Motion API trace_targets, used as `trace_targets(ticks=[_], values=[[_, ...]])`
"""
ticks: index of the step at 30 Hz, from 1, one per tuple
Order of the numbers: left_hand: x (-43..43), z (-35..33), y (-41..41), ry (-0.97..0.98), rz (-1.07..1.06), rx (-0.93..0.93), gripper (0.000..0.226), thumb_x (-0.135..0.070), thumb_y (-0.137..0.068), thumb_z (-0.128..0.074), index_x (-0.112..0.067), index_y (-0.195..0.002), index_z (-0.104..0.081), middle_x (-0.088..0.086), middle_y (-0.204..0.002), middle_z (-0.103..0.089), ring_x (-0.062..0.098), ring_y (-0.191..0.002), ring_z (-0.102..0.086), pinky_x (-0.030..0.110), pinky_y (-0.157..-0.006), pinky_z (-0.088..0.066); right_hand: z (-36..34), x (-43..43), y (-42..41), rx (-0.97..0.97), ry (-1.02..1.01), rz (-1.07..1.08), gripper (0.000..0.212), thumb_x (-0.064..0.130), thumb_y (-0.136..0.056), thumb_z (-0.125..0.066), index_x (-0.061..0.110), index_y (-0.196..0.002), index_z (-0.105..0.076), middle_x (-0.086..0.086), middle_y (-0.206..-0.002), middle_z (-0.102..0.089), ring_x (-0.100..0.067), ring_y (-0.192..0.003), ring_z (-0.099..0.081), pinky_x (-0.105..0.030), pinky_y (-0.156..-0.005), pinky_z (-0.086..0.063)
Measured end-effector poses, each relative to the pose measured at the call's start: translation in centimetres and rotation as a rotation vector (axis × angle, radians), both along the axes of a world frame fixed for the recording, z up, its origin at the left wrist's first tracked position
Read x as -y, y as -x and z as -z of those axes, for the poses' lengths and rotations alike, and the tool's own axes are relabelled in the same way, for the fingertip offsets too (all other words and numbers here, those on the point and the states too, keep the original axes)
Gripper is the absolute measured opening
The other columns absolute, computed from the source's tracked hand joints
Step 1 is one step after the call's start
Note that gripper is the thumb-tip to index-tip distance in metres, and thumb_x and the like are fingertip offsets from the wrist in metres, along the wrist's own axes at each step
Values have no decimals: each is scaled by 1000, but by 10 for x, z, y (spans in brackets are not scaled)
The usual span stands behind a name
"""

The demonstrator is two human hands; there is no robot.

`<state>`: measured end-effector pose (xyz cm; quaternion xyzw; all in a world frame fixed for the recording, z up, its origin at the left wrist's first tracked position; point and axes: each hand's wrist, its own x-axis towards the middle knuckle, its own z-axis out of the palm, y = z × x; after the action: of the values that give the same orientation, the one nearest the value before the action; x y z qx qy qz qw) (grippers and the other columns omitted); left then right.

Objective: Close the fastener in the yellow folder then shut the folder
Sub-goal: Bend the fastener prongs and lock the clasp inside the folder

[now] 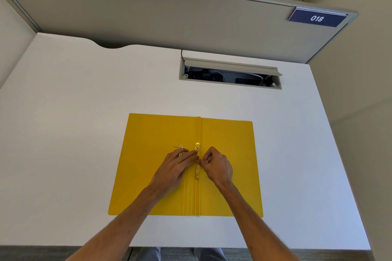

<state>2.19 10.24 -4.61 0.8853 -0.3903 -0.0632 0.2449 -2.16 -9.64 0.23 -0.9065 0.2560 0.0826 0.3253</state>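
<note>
A yellow folder (pixel 229 144) lies open and flat on the white desk, its spine running toward me. A brass-coloured fastener strip (pixel 197 172) sits along the spine near the middle. A loose metal bar (pixel 181 147) lies just left of it, partly under my left hand. My left hand (pixel 171 167) rests flat on the left flap, with its fingertips touching the upper part of the fastener. My right hand (pixel 216 165) is curled, with thumb and forefinger pinching at the fastener's middle. The hands hide the middle of the fastener, so its prongs cannot be made out.
The white desk (pixel 74 133) extends on all sides of the folder. An open cable tray (pixel 231 74) is set into the desk behind the folder. A grey partition (pixel 148 12) with a blue 018 plate (pixel 317 18) borders the back. The near edge is by my legs.
</note>
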Motion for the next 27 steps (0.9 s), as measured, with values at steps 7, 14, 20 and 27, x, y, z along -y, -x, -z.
trace_targets(ticks=[7,14,20,27], values=[[6,2,5,-44,-17,59,43,-44,-115,-43,-34,-156,-53,-13,-168,-48,17,-152,-44,39,-119,-43,-1,5,0,-12,-11,-19,17,44,-94,-77,30,-94,-68,12,-88,-74,-10,-78,-65,-23,-52,-36],[18,-4,6,-98,-57,65,37,-48,-114,-47,-32,-146,-58,-10,-168,-49,21,-153,-46,45,-117,-47,0,10,10,16,-135,-46,5,29,-98,-73,32,-99,-70,16,-85,-73,-4,-79,-67,-29,-58,-49],[15,2,16,-88,-98,-4,41,-49,-115,-43,-37,-154,-50,-17,-175,-34,18,-162,-32,44,-127,-35,3,4,44,94,-155,-184,22,25,-100,-66,39,-118,-64,20,-98,-72,-5,-87,-69,-34,-67,-63],[13,-2,14,-102,-84,-27,42,-49,-115,-41,-40,-156,-47,-20,-177,-30,15,-165,-26,44,-129,-33,2,-15,52,213,22,-211,8,42,-100,-67,38,-108,-67,17,-105,-68,-6,-79,-67,-32,-62,-58]])
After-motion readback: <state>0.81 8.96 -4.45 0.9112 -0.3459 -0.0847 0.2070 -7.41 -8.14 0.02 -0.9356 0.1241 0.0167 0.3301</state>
